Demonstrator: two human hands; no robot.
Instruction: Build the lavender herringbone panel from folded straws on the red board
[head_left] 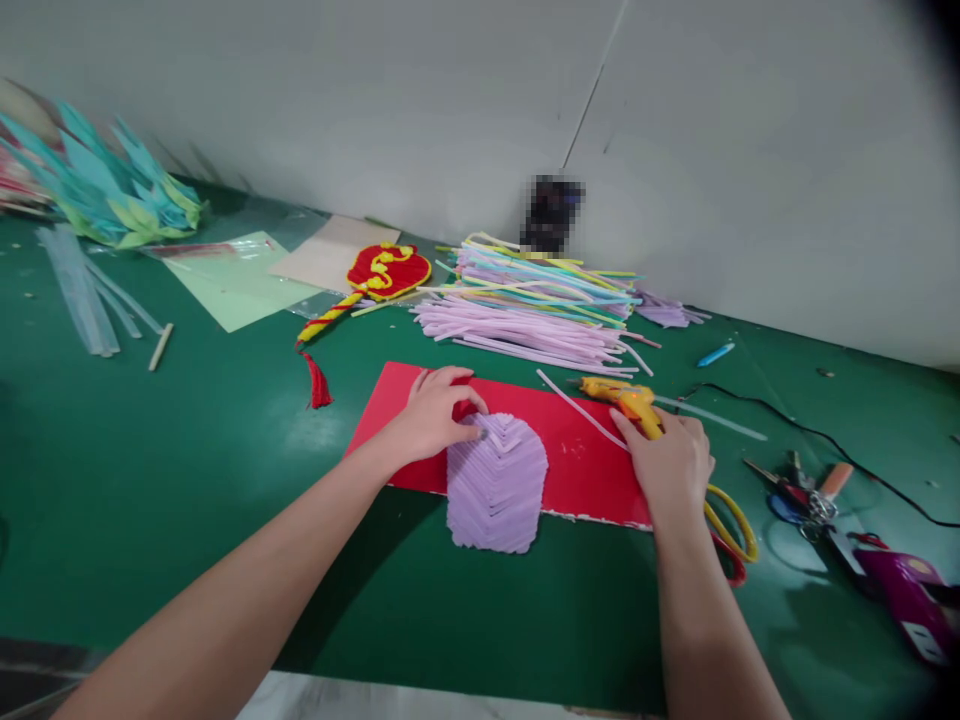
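Observation:
A lilac panel of pipe cleaners [496, 485], laid in a V pattern with a rounded top, lies partly on a red board [592, 475] and overhangs its near edge. My left hand [439, 415] is at the panel's upper left, its thumb and curved index finger closed on the edge; its other fingers rest on the board. My right hand [671, 460] is wrapped around the handle of a yellow hot glue gun [619, 395], whose nozzle points left. A single lilac pipe cleaner [577, 405] slants across the board, its lower end beside my right hand.
Behind the board lies a pile of pipe cleaners [525, 325]. A red-and-yellow fan ornament [388, 272] is at back left. On the right are yellow-and-red scissors handles [733, 525], keys [817, 505], a purple tool [911, 590] and a black cord [825, 440].

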